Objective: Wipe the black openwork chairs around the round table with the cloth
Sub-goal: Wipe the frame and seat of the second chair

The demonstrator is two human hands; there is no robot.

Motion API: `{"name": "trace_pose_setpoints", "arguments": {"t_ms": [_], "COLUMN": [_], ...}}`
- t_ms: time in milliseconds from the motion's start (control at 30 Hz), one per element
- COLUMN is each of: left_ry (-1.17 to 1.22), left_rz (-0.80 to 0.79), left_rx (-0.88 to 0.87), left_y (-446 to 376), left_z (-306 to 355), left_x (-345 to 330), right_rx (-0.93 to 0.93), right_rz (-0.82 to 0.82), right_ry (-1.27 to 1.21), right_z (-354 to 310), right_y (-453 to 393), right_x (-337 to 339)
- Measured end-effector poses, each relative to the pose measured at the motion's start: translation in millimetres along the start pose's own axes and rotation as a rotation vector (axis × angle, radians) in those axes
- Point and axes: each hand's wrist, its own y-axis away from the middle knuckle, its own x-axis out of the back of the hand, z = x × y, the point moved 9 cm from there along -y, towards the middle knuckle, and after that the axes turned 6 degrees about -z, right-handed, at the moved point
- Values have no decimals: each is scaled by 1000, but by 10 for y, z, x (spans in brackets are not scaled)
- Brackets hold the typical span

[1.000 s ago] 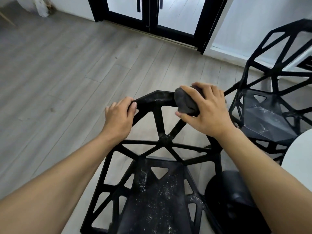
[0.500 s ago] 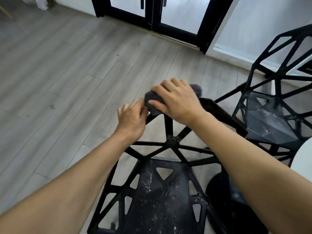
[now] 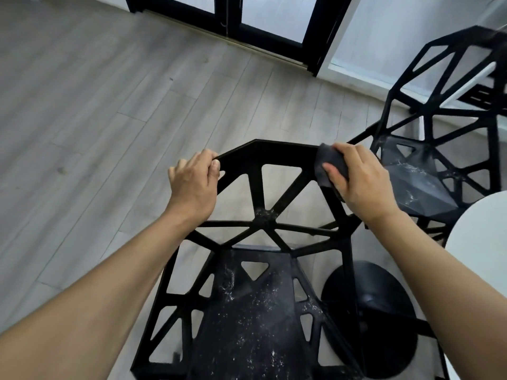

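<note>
Change: cloth has travelled from the top rail's left end to its right corner.
Right hand: clutching the cloth, pressing it onto the near chair.
Left hand: curled around the rail's left end, steadying.
Outlook: rail likely covered; speckled seat and second chair unwiped.

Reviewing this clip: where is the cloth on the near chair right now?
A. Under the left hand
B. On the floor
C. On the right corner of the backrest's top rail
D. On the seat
C: the right hand presses the cloth onto the right corner of the near chair's top rail.
</note>
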Motion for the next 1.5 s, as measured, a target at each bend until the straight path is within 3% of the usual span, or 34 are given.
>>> {"name": "trace_pose_setpoints", "arguments": {"t_ms": [233,467,533,633,733,1000,1167,1333,1400,1500], "left_ry": [-38,-79,-55,-45,-49,-36,-15,-44,51,36], "left_rz": [0,46,69,80,88,38,-6,91,166,69], "left_rx": [-1,-48,-45,-33,-50,-117,-165,-277,-236,-32], "left_y": [-9,-7,-11,-45,-54,-50,-88,144,508,1016], "left_z": [11,-6,-13,-5,-5,7,-20,-116,-432,-1219], "left_x": [7,35,45,29,38,50,45,48,18,-417], "right_rx": [44,345,296,37,-130,-310,-315,-306,-309,-298], "right_rz": [93,-73,-69,-16,21,159,304,421,474,501], "right_ry": [28,69,18,-127,-171,-77,-6,51,90,105], "right_z": [-462,-1251,-938,-101,279,177,78,9,-27,-82], "right_y": [-361,-796,-698,-275,190,570,757,819,847,875], "right_x": [-26,-202,-141,-1,51,79,72,74,80,60]}}
